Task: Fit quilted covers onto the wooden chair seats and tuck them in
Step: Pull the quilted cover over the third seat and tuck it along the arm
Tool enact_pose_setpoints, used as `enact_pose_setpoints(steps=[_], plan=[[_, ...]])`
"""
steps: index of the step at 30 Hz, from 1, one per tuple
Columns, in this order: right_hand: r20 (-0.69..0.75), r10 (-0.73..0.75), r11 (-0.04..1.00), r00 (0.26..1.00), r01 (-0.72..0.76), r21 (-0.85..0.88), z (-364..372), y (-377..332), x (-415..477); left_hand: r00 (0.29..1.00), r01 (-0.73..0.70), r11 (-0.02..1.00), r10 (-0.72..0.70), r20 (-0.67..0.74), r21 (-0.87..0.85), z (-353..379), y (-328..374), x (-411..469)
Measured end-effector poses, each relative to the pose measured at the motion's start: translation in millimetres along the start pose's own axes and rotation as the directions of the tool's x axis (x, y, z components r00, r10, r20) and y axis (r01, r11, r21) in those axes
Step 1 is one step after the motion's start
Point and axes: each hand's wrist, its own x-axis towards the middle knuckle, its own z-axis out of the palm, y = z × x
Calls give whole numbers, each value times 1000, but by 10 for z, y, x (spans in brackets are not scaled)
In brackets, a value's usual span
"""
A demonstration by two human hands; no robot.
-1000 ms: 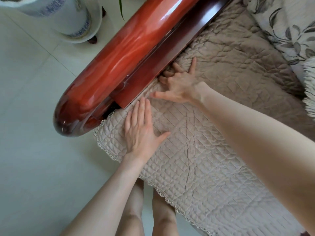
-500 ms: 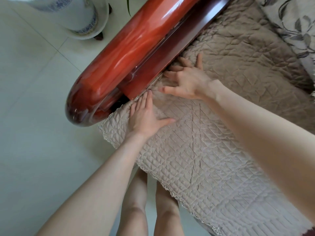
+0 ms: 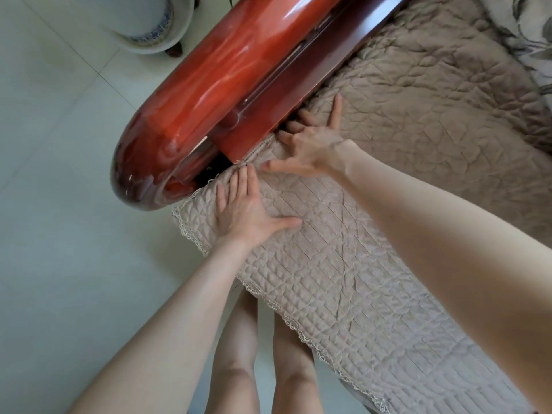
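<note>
Head view: quilted cover (image 3: 343, 264) spread over seat, under both hands. Left hand (image 3: 248, 210) flat, fingers together, pressing cover near lace-trimmed corner, gripping nothing. Right hand (image 3: 310, 144) splayed, fingertips pushed into gap under red wooden armrest (image 3: 227, 79), tips hidden. Seat wood fully covered.

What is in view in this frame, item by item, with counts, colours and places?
quilted cover: one, beige with lace trim, spread over the seat
wooden armrest: one, glossy red-brown, along the cover's left edge
vase: one, white with blue pattern, on the floor top left
floral fabric: one, pale with grey leaves, top right corner
floor: pale tiles, left side
legs: two, bare, bottom centre
left hand: flat on the cover's corner
right hand: fingers pushed in beside the armrest
</note>
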Motion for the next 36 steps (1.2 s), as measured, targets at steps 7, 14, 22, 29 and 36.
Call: enact_pose_setpoints(steps=[7, 14, 22, 29, 36], plan=[[-235, -76, 981, 969, 115, 155, 6, 61, -206, 947, -77, 996, 61, -314, -41, 98, -79, -225], [-166, -159, 969, 973, 186, 163, 142, -169, -295, 993, -6, 999, 2, -117, -36, 57, -36, -150], [-37, -64, 985, 997, 69, 158, 125, -311, -25, 998, 52, 999, -51, 43, -13, -64, -93, 112], [-213, -42, 917, 976, 123, 380, 21, -200, -210, 998, 63, 998, -62, 5, -29, 14, -33, -105], [-259, 228, 941, 939, -144, 306, 23, 685, -548, 994, 49, 999, -50, -96, -16, -43, 103, -235]])
